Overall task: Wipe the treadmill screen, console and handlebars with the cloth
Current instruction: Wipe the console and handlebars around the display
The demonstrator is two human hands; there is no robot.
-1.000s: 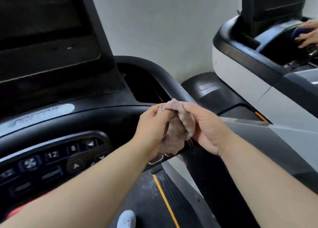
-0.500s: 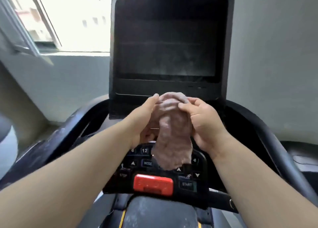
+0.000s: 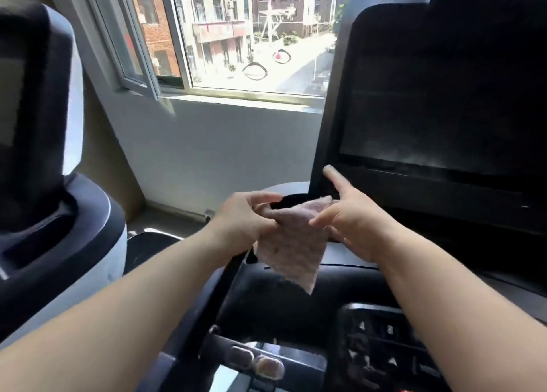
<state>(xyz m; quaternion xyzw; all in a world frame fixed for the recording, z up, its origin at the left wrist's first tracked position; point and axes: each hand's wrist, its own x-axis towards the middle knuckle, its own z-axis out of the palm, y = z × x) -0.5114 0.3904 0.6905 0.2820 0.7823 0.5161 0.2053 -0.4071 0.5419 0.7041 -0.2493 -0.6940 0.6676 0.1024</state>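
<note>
While your left hand [image 3: 245, 220] pinches the cloth [image 3: 291, 243] and your right hand [image 3: 352, 222] spreads its fingers loose against it, it dangles above the console's [image 3: 296, 311] left edge, wiping nothing, so the streaky screen [image 3: 444, 95] looks yet undone.

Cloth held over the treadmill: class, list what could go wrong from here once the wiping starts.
1. The cloth hangs loose, gripped at a corner by the left hand; the right hand has its forefinger stretched out, so the cloth may slip and drop.
2. The cloth shows a dark speck, which may smear the screen.
3. Wiping the console could press its buttons by accident.
</note>
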